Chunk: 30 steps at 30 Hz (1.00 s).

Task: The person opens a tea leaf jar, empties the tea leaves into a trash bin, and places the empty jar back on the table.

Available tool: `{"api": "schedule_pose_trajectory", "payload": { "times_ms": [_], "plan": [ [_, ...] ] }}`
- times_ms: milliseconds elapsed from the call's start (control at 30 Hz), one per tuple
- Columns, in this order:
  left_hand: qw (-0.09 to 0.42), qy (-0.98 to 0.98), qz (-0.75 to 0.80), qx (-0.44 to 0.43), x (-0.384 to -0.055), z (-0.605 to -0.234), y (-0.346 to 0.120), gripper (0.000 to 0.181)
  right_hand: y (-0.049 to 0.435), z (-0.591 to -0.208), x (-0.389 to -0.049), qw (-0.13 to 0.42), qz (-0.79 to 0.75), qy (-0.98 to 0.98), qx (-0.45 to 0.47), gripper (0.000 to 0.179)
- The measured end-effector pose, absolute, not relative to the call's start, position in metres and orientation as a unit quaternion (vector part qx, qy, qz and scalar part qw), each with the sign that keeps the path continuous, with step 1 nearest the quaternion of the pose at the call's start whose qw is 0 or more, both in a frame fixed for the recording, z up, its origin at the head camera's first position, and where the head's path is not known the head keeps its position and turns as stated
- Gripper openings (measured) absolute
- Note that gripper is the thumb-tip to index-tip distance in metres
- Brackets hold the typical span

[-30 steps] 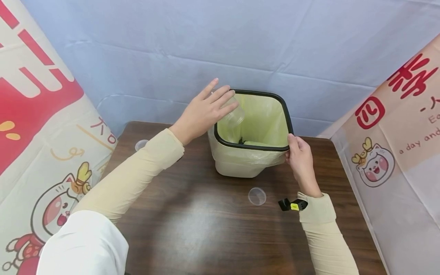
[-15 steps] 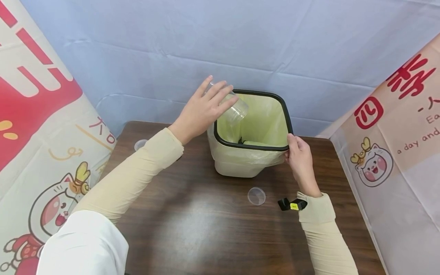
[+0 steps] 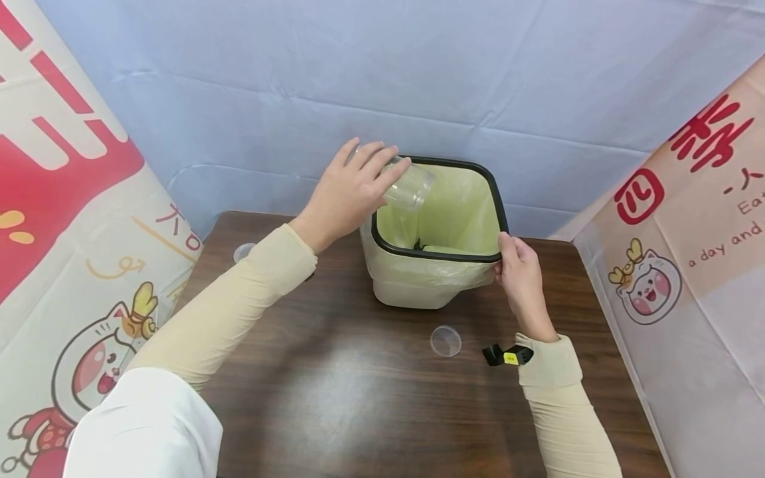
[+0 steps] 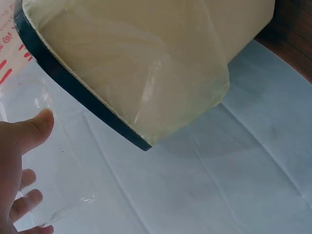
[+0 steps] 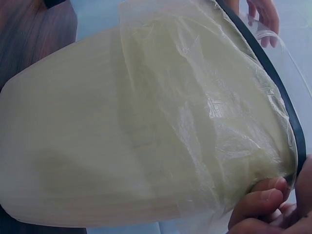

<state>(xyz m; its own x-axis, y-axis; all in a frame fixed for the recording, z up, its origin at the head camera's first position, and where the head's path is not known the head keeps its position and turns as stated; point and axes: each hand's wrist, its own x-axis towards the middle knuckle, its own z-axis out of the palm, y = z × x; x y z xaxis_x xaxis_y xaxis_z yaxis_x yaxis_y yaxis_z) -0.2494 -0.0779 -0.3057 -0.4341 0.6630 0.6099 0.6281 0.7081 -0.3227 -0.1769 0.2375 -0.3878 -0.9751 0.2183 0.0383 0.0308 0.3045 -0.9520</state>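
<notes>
Bin (image 3: 406,295) cream; rim (image 3: 448,257) black; liner (image 3: 460,206) pale yellow-green. Jar (image 3: 412,189) clear. Table (image 3: 335,411) dark brown, wood-grained. Far cloth (image 3: 382,73) pale blue. Left banner (image 3: 36,325) white, red-patterned, cartoon-printed. Sleeves (image 3: 239,299) beige.

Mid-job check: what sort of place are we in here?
Probably a small staged booth: a wood-grain table against a pale-blue cloth backdrop, with cartoon-printed banners on both sides.

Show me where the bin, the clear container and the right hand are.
Bin (image 3: 411,297), head view: front wall, near the bottom.
Clear container (image 3: 411,186), head view: see-through side.
Right hand (image 3: 522,273), head view: middle, below the thumb.
</notes>
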Motion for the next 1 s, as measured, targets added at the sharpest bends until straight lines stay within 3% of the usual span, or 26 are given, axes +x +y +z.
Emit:
{"api": "schedule_pose_trajectory", "payload": {
  "times_ms": [1000],
  "plan": [
    [0.375, -0.853, -0.06, -0.358, -0.2406, -0.3099, -0.0849, 0.071, 0.238, -0.3898, -0.1778, 0.081, 0.589, -0.8, -0.077, 0.046]
  ]
}}
